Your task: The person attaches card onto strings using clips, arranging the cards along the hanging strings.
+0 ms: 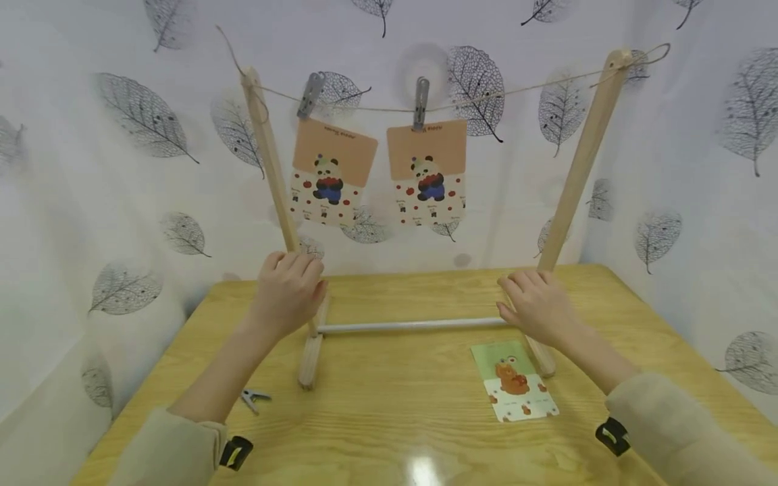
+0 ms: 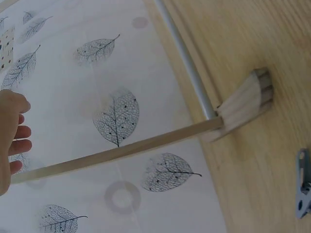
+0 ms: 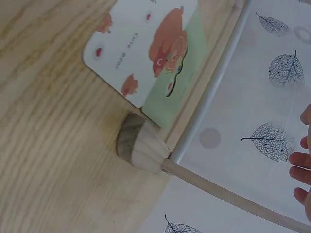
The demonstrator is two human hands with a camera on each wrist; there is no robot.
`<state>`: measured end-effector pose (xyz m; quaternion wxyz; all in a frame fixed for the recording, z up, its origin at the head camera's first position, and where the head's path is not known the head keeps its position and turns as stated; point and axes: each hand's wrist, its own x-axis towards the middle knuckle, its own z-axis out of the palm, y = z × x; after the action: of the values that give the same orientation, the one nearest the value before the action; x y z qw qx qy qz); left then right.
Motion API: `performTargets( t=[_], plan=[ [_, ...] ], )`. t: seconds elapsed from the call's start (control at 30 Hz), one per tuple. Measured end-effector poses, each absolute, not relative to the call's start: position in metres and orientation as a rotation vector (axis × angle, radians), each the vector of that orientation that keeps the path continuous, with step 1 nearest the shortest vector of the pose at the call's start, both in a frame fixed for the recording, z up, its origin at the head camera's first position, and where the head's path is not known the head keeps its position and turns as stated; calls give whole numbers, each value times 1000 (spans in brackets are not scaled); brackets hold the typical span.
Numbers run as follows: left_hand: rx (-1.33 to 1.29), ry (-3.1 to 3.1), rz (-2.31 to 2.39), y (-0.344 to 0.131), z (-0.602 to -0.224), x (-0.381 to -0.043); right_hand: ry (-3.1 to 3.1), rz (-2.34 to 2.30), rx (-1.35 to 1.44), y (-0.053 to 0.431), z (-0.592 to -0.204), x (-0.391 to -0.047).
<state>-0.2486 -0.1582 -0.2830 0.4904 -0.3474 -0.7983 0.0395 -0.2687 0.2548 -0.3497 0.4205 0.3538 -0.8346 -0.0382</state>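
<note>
Holding my attention is the pale wooden two-post frame [image 1: 269,158], set on the light yellow wooden bench [image 1: 389,418], a slim white rod [image 1: 413,325] joining its sides low down. I have the left hand [image 1: 288,287] and right hand [image 1: 537,304] in front of its posts, fingers [image 2: 20,146] loosely curled and holding nothing that I can see; whether they touch the wood, I cannot tell. My worry is a bump: either hand could nudge a post inward, and the thin brown string [image 1: 377,109] tied between the tops would probably sag. The left orange-and-cream panda card [image 1: 328,182] looks likeliest to drop, since the left slim grey clip [image 1: 310,94] bites only near a corner and it hangs askew. The right orange-and-cream panda card [image 1: 430,182] seems safer, the right slim grey clip [image 1: 421,102] biting mid-edge. Lower down, the green-and-white bear card [image 1: 513,381] lies right by the frame's right foot [image 1: 543,359], so a shifted foot could crease it (flat paper offers little warning). A loose grey clip [image 1: 254,399] could be swept aside if the beige left sleeve [image 1: 173,449] drags.
</note>
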Motion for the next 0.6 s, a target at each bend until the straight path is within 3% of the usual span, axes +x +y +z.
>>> performTargets(
  t=[0.6],
  plan=[
    [-754,-2412,135,-221,-337,-226,-2485,-151,929,259,-387,-252]
  ],
)
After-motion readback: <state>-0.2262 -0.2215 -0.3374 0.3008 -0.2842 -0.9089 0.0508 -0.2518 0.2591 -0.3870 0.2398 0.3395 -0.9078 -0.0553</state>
